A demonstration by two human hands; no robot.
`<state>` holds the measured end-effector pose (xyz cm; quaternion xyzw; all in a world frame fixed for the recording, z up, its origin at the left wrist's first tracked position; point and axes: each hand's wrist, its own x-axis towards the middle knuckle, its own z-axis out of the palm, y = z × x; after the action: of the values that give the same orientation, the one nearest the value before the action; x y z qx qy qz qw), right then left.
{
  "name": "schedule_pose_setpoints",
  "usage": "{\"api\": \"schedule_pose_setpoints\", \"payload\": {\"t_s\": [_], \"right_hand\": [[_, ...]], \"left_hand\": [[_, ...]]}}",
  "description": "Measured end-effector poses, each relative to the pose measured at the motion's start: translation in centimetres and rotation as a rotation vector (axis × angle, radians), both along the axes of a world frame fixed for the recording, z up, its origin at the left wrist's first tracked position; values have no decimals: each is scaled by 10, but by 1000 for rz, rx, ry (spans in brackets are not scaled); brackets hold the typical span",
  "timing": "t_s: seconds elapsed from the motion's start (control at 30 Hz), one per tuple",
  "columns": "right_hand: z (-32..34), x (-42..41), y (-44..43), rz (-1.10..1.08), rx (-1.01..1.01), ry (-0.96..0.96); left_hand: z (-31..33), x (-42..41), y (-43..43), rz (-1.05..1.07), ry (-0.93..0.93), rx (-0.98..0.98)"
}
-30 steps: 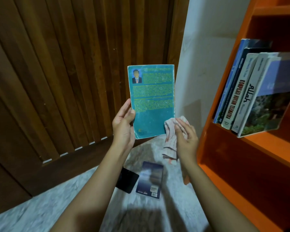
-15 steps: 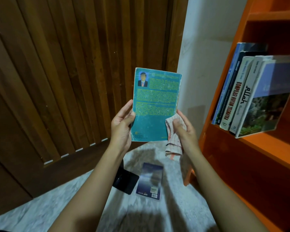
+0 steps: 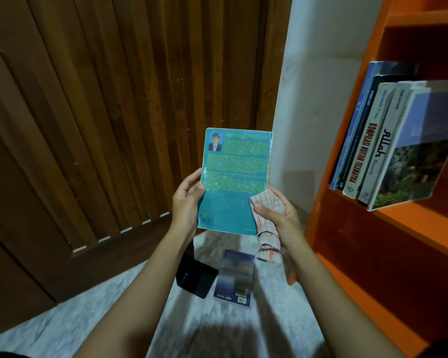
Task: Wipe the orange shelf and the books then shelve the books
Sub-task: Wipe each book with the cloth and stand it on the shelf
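1. Over the past second the teal book point(image 3: 234, 182) has sunk lower in my view and tipped slightly clockwise; the checked cloth point(image 3: 268, 202) remains at its 4 o'clock corner.
2. My left hand point(image 3: 188, 200) pinches the book's 8 o'clock edge, thumb on the back cover, fingers behind it.
3. My right hand point(image 3: 282, 215) grips the bunched cloth, thumb on top, pressing it against the cover's lower right edge; a loose end hangs below my palm.
4. The book stands nearly upright in the air, back cover facing me, with a small portrait at its 11 o'clock corner.
5. At 3 o'clock, the orange shelf point(image 3: 411, 220) holds a row of books point(image 3: 373, 140) leaning left, spines outward.
6. At 6 o'clock below the held book, a dark blue book point(image 3: 234, 277) lies flat on the marbled floor point(image 3: 62, 319), just beside a black object point(image 3: 195, 277) at its 9 o'clock.
7. A slatted wooden door point(image 3: 114, 99) fills the view from 9 to 12 o'clock.
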<state>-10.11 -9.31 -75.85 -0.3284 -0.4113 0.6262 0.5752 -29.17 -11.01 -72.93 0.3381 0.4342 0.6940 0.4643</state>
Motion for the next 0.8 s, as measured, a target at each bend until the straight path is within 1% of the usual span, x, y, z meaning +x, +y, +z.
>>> {"api": "schedule_pose_setpoints", "payload": {"t_s": [0.07,0.13,0.17,0.23,0.3,0.33,0.4,0.43,0.47,0.57,0.67,0.8], "right_hand": [[3,0,-3,-19,17,-1],[5,0,-4,-42,59,-19],[5,0,-4,-62,79,-45],[4,-1,-3,-136,139,-144],[2,-2,-4,-191,200,-258],[2,-3,-5,-204,230,-292],[2,-6,-10,-240,309,-369],[2,-8,-13,-278,363,-432],[1,-10,-15,-317,416,-510],[-1,-16,-23,-413,533,-689],[-5,-23,-30,-466,607,-772],[-8,-29,-34,-457,688,-884]], "left_hand": [[1,2,4,-9,77,-25],[4,4,8,24,248,-54],[4,6,10,76,364,-65],[6,9,10,262,610,-53],[10,16,4,449,777,64],[13,21,3,459,820,130],[21,33,-1,317,837,224],[24,39,-4,231,847,247],[26,44,-6,192,864,260],[28,49,-9,207,886,235],[29,53,-11,265,882,196],[32,54,-13,351,858,210]]}}
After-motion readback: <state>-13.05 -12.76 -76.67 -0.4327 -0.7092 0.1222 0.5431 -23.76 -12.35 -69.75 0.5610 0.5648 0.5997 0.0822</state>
